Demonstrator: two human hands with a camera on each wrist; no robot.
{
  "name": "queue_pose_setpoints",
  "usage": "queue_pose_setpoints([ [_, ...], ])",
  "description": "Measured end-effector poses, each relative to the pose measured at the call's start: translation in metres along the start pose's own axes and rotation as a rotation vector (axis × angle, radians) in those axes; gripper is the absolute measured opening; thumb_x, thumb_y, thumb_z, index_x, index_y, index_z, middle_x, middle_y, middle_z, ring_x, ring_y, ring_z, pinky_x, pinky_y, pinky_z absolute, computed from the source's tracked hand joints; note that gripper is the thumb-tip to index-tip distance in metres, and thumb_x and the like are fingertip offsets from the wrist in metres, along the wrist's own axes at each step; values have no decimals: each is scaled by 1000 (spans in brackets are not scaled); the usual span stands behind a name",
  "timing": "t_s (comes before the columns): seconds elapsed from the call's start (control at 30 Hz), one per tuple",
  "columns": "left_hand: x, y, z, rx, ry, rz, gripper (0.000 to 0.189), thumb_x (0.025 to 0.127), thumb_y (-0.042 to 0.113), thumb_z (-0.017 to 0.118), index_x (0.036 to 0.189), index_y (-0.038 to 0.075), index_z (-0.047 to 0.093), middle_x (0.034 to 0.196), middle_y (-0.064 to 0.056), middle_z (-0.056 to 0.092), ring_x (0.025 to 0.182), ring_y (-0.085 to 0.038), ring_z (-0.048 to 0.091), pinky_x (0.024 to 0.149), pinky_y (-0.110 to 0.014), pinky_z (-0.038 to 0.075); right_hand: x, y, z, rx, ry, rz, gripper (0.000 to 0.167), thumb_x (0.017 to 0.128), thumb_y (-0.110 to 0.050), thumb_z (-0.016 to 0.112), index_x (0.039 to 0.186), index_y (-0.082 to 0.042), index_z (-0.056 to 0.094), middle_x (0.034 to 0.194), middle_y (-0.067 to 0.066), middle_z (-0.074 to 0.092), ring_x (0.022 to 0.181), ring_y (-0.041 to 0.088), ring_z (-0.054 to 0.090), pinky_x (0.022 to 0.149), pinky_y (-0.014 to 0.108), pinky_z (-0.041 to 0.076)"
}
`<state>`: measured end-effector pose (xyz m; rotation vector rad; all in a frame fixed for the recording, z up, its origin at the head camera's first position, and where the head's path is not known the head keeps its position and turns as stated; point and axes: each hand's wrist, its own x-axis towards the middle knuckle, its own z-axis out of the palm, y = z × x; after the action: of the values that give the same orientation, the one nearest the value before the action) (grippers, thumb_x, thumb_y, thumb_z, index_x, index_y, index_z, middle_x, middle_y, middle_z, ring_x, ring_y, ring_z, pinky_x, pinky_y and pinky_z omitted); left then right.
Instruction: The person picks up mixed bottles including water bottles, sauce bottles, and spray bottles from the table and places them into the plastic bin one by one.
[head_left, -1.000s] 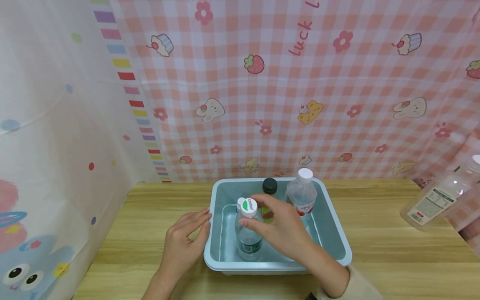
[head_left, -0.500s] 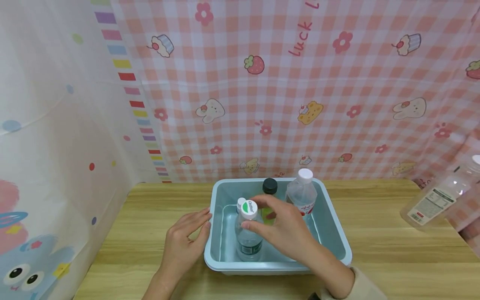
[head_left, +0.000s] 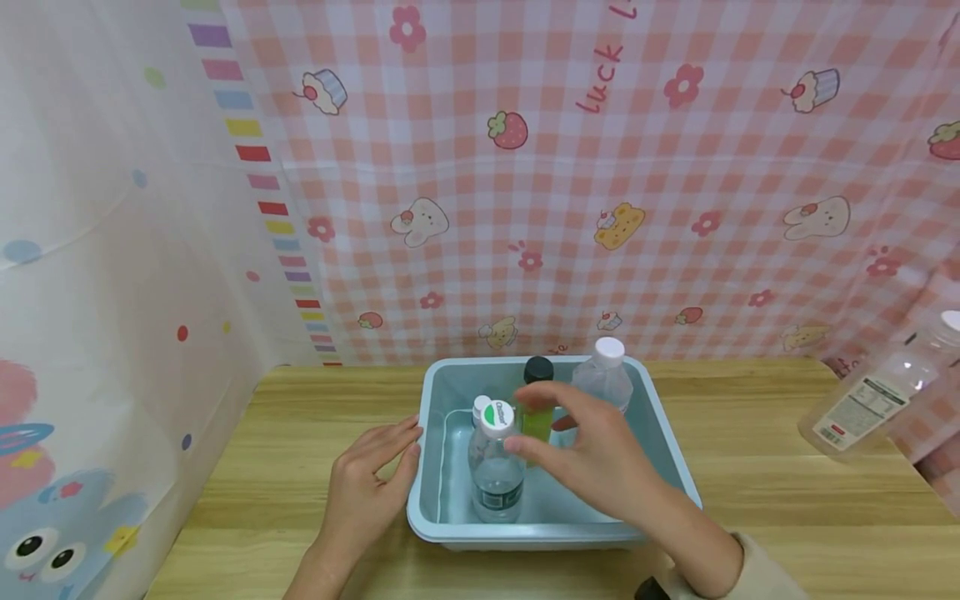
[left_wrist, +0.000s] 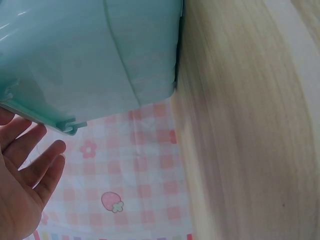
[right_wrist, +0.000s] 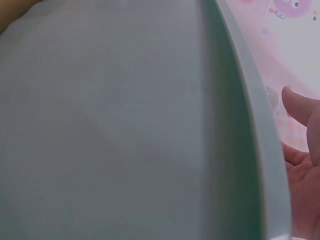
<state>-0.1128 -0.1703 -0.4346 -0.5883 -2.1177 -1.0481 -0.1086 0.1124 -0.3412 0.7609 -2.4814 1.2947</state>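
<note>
My left hand touches the left rim of a pale blue plastic tub with its fingertips. In the left wrist view, those fingers are relaxed beside the tub's outer wall. Over the tub, my right hand has thumb and fingers spread, just right of a clear plastic bottle with a white-and-green cap, and appears to hold nothing. A second white-capped bottle stands mostly hidden behind that one. Beyond my right hand are a black-capped bottle of green colour and another white-capped bottle, both partly covered.
A clear bottle with a printed label stands at the far right of the wooden table. A pink checked cloth hangs behind the table, and a white patterned cloth hangs on the left.
My right hand has moved right, away from the white-and-green-capped bottle, and its thumb and fingers no longer surround that bottle's neck. My left hand and the bottles stay in place.
</note>
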Motion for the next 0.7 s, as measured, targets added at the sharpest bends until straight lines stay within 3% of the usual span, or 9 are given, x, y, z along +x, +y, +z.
queue_pose_setpoints([
  [0.13, 0, 0, 0, -1, 2, 5, 23, 84, -4, 76, 105, -1, 82, 113, -12, 78, 98, -31, 75, 98, -14, 50, -1, 0, -8, -16, 5, -20, 42, 88, -19, 87, 125, -12, 70, 118, -3, 74, 106, 20, 70, 82, 33, 61],
  [0.37, 0, -1, 0, 1, 1, 6, 23, 84, -4, 76, 106, -1, 82, 114, -11, 78, 99, -31, 75, 98, -14, 50, -5, 0, -21, -56, 29, 20, 41, 90, -20, 86, 127, -12, 71, 117, 1, 74, 100, 14, 69, 82, 37, 62],
  [0.57, 0, -1, 0, -1, -1, 1, 23, 84, -4, 76, 106, -1, 82, 113, -11, 78, 99, -31, 75, 99, -14, 50, -10, 9, -31, -71, 94, -38, 43, 88, -12, 85, 128, -14, 70, 115, -2, 75, 93, 10, 70, 75, 37, 63],
  [0.7, -1, -1, 0, -7, -2, -3, 24, 84, -5, 76, 107, -1, 82, 114, -11, 78, 99, -31, 75, 99, -14, 50, -15, 15, -38, -75, 131, -68, 48, 85, -6, 87, 130, -14, 70, 115, 0, 75, 91, 14, 70, 75, 28, 61],
])
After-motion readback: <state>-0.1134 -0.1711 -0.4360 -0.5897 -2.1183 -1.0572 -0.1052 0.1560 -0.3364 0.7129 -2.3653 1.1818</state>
